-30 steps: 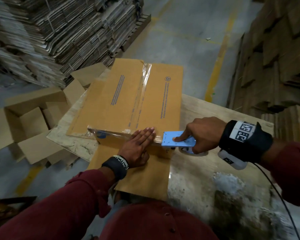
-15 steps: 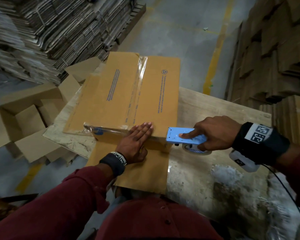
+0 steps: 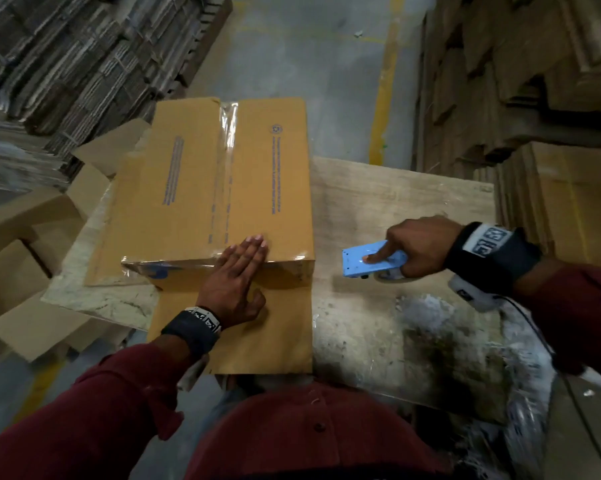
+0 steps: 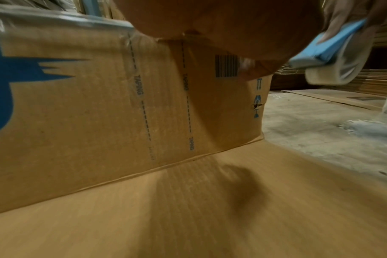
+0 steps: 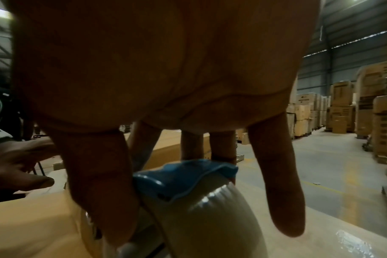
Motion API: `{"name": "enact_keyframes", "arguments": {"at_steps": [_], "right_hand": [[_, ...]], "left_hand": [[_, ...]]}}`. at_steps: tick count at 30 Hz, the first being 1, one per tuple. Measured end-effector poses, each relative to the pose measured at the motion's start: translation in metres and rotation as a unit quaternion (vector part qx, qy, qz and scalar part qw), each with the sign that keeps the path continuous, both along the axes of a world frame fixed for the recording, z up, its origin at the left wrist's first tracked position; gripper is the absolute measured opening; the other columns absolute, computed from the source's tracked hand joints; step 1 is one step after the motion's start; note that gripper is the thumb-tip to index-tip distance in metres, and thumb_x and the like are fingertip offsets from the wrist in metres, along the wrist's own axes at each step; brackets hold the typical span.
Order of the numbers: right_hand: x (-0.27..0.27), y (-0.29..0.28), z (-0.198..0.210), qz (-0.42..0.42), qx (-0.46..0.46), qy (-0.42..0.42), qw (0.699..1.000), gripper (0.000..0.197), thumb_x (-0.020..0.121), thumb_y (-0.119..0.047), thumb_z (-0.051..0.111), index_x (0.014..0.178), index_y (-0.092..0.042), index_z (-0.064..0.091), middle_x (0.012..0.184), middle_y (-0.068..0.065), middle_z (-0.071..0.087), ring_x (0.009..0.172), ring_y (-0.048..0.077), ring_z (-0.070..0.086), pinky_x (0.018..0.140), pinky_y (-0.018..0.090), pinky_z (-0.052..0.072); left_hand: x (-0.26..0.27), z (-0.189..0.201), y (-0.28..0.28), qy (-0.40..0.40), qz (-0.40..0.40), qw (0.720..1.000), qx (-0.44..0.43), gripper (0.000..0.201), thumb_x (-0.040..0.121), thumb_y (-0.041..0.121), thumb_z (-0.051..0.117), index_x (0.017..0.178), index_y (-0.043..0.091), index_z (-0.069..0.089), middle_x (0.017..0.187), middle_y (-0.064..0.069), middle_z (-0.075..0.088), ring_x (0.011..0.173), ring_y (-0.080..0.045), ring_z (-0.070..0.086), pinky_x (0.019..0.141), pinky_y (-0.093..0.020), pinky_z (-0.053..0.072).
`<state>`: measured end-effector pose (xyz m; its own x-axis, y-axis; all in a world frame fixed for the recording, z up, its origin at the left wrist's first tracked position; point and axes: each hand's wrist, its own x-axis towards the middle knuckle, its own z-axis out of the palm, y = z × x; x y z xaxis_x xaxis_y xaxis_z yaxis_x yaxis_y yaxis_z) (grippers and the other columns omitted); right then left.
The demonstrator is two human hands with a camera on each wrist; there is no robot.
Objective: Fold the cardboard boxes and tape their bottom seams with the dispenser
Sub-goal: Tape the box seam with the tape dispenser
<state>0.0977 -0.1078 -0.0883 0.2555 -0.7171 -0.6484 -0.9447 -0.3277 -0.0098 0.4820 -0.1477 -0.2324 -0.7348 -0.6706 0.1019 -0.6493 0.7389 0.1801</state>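
The left hand [image 3: 235,282] lay flat with straight fingers over the near top edge of the cardboard box [image 3: 223,188], which sat at the table's [image 3: 396,209] left edge with one flap overhanging the near edge. The right hand [image 3: 420,244] gripped the blue tape dispenser [image 3: 372,259], forefinger along its top, just right of the box over bare tabletop. Clear tape [image 3: 228,133] ran along the box's centre seam to its far edge.

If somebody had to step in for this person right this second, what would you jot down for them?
Left hand: flat, pressing the tape at the near top edge of the cardboard box.
Right hand: grips the blue tape dispenser, off the box's right side, above the table.
Done: clear tape runs along the centre seam and across the near edge.
Left: smooth the tape ends, move this box off, then fold and tape the next one from the flat stacks.
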Motion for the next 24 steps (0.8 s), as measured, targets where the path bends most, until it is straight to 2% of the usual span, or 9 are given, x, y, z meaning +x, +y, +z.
{"name": "enact_keyframes", "arguments": {"at_steps": [2,4,7,10,14,16,18,21,24], "right_hand": [[0.002,-0.003,-0.014,-0.012,0.017,-0.016,1.000,0.056,0.085,-0.047,0.063,0.135,-0.067,0.047,0.118,-0.006,0.063,0.094,0.024,0.063,0.070,0.035,0.052],[0.005,-0.006,-0.026,-0.018,0.011,-0.038,0.999,0.053,0.086,-0.050,0.065,0.135,-0.065,0.050,0.116,-0.007,0.061,0.094,0.023,0.061,0.068,0.031,0.044],[0.005,-0.008,-0.038,-0.042,0.005,-0.071,0.997,0.049,0.087,-0.051,0.067,0.132,-0.063,0.054,0.099,-0.014,0.053,0.081,0.016,0.051,0.059,0.027,0.036],[0.007,-0.009,-0.044,-0.055,0.023,-0.092,0.994,0.052,0.086,-0.038,0.068,0.132,-0.061,0.056,0.097,-0.013,0.051,0.073,0.010,0.050,0.051,0.025,0.033],[0.018,-0.018,-0.051,-0.074,0.026,-0.116,0.990,0.053,0.085,-0.030,0.067,0.129,-0.058,0.061,0.099,-0.013,0.061,0.069,0.005,0.052,0.050,0.024,0.036],[0.021,-0.022,-0.051,-0.072,0.016,-0.127,0.989,0.050,0.085,-0.031,0.067,0.128,-0.056,0.063,0.111,-0.009,0.065,0.076,0.009,0.056,0.054,0.024,0.038],[0.022,-0.026,-0.047,-0.069,0.009,-0.130,0.989,0.049,0.084,-0.027,0.066,0.127,-0.052,0.066,0.111,-0.009,0.065,0.082,0.014,0.057,0.056,0.023,0.038],[0.021,-0.030,-0.044,-0.061,0.014,-0.125,0.990,0.046,0.084,-0.020,0.064,0.123,-0.045,0.071,0.099,-0.015,0.066,0.079,0.014,0.057,0.049,0.019,0.035],[0.021,-0.034,-0.046,-0.064,0.017,-0.127,0.990,0.041,0.091,-0.020,0.062,0.126,-0.039,0.072,0.117,-0.009,0.067,0.076,0.012,0.055,0.049,0.020,0.035]], "left_hand": [[-0.001,0.005,0.001,-0.015,0.007,1.000,0.007,0.101,0.080,0.045,0.060,0.165,0.011,0.017,0.173,-0.009,0.014,0.160,-0.023,0.010,0.127,-0.047,0.017],[-0.002,0.011,0.003,-0.031,0.016,0.999,0.014,0.102,0.080,0.048,0.058,0.165,0.012,0.016,0.173,-0.006,0.013,0.160,-0.021,0.009,0.128,-0.044,0.014],[-0.003,0.020,0.003,-0.055,0.020,0.998,0.031,0.103,0.079,0.051,0.057,0.166,0.015,0.015,0.173,-0.004,0.012,0.160,-0.021,0.010,0.127,-0.047,0.019],[-0.006,0.030,0.003,-0.082,0.019,0.995,0.052,0.101,0.081,0.055,0.054,0.166,0.015,0.015,0.173,-0.004,0.010,0.160,-0.020,0.010,0.128,-0.047,0.020],[-0.019,0.056,-0.003,-0.131,0.012,0.990,0.041,0.096,0.081,0.062,0.051,0.161,0.012,0.032,0.167,-0.011,0.029,0.153,-0.027,0.032,0.122,-0.048,0.034],[-0.034,0.072,-0.012,-0.162,-0.016,0.987,0.018,0.094,0.079,0.065,0.052,0.158,0.016,0.039,0.161,-0.013,0.041,0.147,-0.029,0.043,0.118,-0.048,0.038],[-0.050,0.084,-0.023,-0.169,-0.069,0.983,0.005,0.094,0.077,0.066,0.053,0.158,0.022,0.039,0.160,-0.014,0.043,0.144,-0.032,0.046,0.115,-0.050,0.039],[-0.078,0.089,-0.035,-0.193,-0.170,0.966,0.007,0.094,0.076,0.067,0.056,0.158,0.026,0.039,0.166,-0.018,0.030,0.150,-0.037,0.036,0.116,-0.053,0.035],[-0.103,0.086,-0.047,-0.263,-0.221,0.939,0.007,0.090,0.077,0.076,0.052,0.156,0.032,0.043,0.170,-0.018,0.018,0.155,-0.037,0.024,0.120,-0.057,0.028]]}}
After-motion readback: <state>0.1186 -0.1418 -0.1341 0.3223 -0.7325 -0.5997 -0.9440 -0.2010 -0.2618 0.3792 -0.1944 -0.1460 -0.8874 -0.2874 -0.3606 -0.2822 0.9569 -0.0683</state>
